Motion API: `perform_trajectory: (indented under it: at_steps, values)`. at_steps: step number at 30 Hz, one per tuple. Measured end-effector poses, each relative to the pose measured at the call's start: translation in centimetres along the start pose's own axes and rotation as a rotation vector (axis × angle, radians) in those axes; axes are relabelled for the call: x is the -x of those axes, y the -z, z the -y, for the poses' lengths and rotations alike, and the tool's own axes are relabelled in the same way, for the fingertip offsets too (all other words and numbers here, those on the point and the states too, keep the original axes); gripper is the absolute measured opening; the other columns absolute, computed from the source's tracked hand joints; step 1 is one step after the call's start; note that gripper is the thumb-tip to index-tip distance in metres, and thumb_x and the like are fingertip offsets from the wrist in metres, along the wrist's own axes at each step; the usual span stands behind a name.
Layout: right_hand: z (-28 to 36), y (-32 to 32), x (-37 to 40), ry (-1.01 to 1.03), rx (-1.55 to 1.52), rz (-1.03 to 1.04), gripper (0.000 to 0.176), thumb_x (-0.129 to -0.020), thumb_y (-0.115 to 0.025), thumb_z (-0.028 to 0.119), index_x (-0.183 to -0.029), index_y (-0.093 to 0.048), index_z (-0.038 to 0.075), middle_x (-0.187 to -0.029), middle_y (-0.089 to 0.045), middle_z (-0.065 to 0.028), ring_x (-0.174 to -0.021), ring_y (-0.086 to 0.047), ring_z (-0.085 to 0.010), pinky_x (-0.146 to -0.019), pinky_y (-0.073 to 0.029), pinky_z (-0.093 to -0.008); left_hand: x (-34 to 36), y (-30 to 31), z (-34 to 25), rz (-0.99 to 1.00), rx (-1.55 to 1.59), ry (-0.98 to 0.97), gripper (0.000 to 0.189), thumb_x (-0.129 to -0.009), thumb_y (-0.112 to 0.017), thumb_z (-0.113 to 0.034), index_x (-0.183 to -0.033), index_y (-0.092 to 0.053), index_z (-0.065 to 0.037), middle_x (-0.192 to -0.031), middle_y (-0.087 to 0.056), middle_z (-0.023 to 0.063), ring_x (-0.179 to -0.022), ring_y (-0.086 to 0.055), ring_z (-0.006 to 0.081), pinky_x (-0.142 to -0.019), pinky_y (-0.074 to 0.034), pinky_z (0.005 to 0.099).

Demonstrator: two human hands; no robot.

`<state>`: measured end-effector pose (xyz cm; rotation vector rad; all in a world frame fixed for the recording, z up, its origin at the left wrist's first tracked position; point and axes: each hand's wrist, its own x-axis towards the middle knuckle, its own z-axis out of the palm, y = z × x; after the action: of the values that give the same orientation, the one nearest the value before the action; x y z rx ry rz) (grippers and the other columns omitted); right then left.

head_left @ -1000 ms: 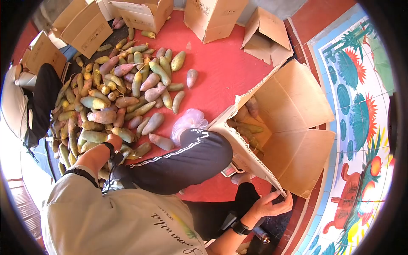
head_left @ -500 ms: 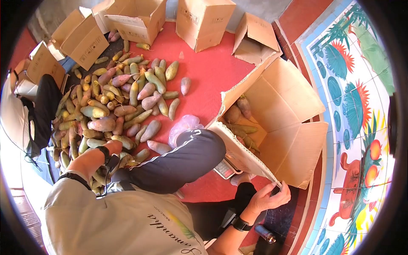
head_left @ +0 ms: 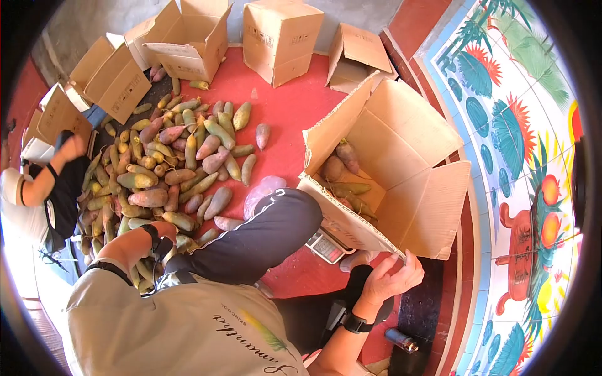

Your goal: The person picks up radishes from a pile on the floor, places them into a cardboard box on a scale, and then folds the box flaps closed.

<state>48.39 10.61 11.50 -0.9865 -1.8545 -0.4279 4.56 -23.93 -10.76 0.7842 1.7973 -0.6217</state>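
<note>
My left hand [head_left: 164, 232] is at the near edge of a heap of long root vegetables [head_left: 150, 180], greenish, yellow and pinkish-red, like radishes. Its fingers are mostly hidden, so I cannot see whether they hold one. On the right, my right hand [head_left: 396, 277] pinches the near rim of an open cardboard box [head_left: 433, 216]. Several of the same vegetables [head_left: 348, 188] lie inside that box, along its left side. A weighing scale [head_left: 325, 246] shows partly beneath it.
More cardboard boxes [head_left: 282, 41] stand along the back wall and far left. Another person's hand [head_left: 72, 147] is beyond the heap. A translucent plastic bag [head_left: 264, 188] lies by my bent knee [head_left: 276, 219]. A painted tile wall [head_left: 501, 163] runs along the right; a dark cylindrical object [head_left: 401, 339] lies near my right forearm.
The whole view has shifted slightly, moving the boxes left. The other person's arm has come into view at far left. My left hand has drawn slightly nearer; my right stays on the box rim.
</note>
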Motion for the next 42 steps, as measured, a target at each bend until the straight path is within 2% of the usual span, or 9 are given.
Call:
perform_trajectory:
  at_steps: [5, 7, 12, 16, 18, 23, 29, 33, 42]
  values:
    - [0.3, 0.2, -0.1, -0.014, -0.01, 0.001, 0.022, -0.077, -0.056, 0.008, -0.099, -0.053, 0.003, -0.088, -0.053, -0.0131, -0.082, -0.049, -0.0301, -0.074, -0.038, -0.0409, -3.1, 2.7, 2.2, -0.075, -0.012, -0.268, 0.041, -0.075, -0.064, -0.04, -0.094, -0.067, -0.003, -0.092, -0.066, 0.0104, -0.08, -0.062, 0.0214, -0.067, -0.05, 0.0357]
    - [0.3, 0.2, -0.1, -0.013, -0.004, 0.001, 0.022, -0.078, -0.056, 0.009, -0.099, -0.053, 0.003, -0.088, -0.053, -0.013, -0.082, -0.049, -0.03, -0.075, -0.038, -0.0409, -2.7, 5.5, 3.1, -0.449, 0.186, -0.912, 0.032, -0.079, -0.06, -0.031, -0.089, -0.066, 0.0, -0.089, -0.065, 0.0083, -0.077, -0.061, 0.0185, -0.066, -0.05, 0.0327]
    - [0.1, 0.1, 0.1, -0.007, 0.002, 0.004, 0.02, -0.08, -0.056, 0.013, -0.097, -0.054, 0.003, -0.088, -0.054, -0.0132, -0.082, -0.05, -0.0298, -0.075, -0.038, -0.0412, 15.1, 14.5, -7.8, -0.657, 0.85, -0.472, 0.02, -0.084, -0.054, -0.018, -0.069, -0.061, -0.006, -0.067, -0.062, 0.0012, -0.054, -0.047, 0.0078, -0.049, -0.039, 0.0237]
    - [0.1, 0.1, 0.3, -0.032, -0.024, 0.02, 0.026, -0.075, -0.057, 0.006, -0.1, -0.055, 0.002, -0.092, -0.054, -0.0144, -0.087, -0.05, -0.0311, -0.08, -0.037, -0.0413, 20.1, 18.8, -12.1, -0.849, 1.11, -0.982, 0.028, -0.087, -0.055, -0.02, -0.061, -0.05, -0.012, -0.067, -0.062, -0.0017, -0.045, -0.029, 0.0017, -0.042, -0.024, 0.0198]
    - [0.0, 0.0, 0.3, -0.038, 0.002, 0.017, 0.025, -0.076, -0.057, 0.007, -0.101, -0.055, 0.002, -0.092, -0.054, -0.0143, -0.088, -0.05, -0.031, -0.08, -0.037, -0.0414, 24.6, 21.0, -14.8, -0.888, 1.205, -1.156, 0.026, -0.086, -0.057, -0.022, -0.064, -0.049, -0.011, -0.06, -0.044, -0.0059, -0.06, -0.047, 0.0054, -0.053, -0.037, 0.0213]
    - [0.1, 0.0, 0.3, -0.034, 0.001, 0.015, 0.026, -0.076, -0.057, 0.008, -0.101, -0.055, 0.002, -0.092, -0.054, -0.0145, -0.087, -0.05, -0.031, -0.08, -0.037, -0.0412, 29.2, 25.1, -20.7, -0.718, 1.276, -1.781, 0.021, -0.089, -0.055, -0.018, -0.072, -0.05, -0.007, -0.068, -0.055, 0.0009, -0.072, -0.057, 0.0173, -0.066, -0.045, 0.0299]
    - [0.1, -0.2, 0.2, -0.041, 0.007, 0.009, 0.026, -0.076, -0.057, 0.009, -0.101, -0.054, 0.002, -0.091, -0.054, -0.0144, -0.086, -0.05, -0.0311, -0.08, -0.037, -0.0411, 28.2, 25.1, -27.7, -0.506, 1.128, -1.648, 0.013, -0.089, -0.057, -0.019, -0.082, -0.06, -0.01, -0.077, -0.066, 0.003, -0.059, -0.059, 0.006, -0.044, -0.03, 0.015]
    - [-0.1, -0.2, 0.4, -0.023, 0.006, 0.002, 0.026, -0.077, -0.057, 0.01, -0.101, -0.054, 0.002, -0.092, -0.054, -0.0145, -0.086, -0.05, -0.0312, -0.079, -0.037, -0.0407, 25.1, 24.7, -30.6, -0.426, 0.998, -1.515, 0.016, -0.09, -0.056, -0.019, -0.081, -0.059, -0.007, -0.075, -0.065, 0.0026, -0.059, -0.056, 0.0043, -0.047, -0.034, 0.017]
    - [0.0, -0.2, 0.1, -0.037, 0.019, 0.007, 0.024, -0.078, -0.057, 0.008, -0.101, -0.055, 0.001, -0.093, -0.055, -0.0149, -0.087, -0.05, -0.0318, -0.078, -0.038, -0.0415, 24.7, 24.0, -28.9, -0.932, 0.392, -1.444, 0.012, -0.082, -0.056, -0.013, -0.085, -0.059, -0.002, -0.071, -0.061, 0.0111, -0.063, -0.059, 0.0181, -0.061, -0.047, 0.0311]
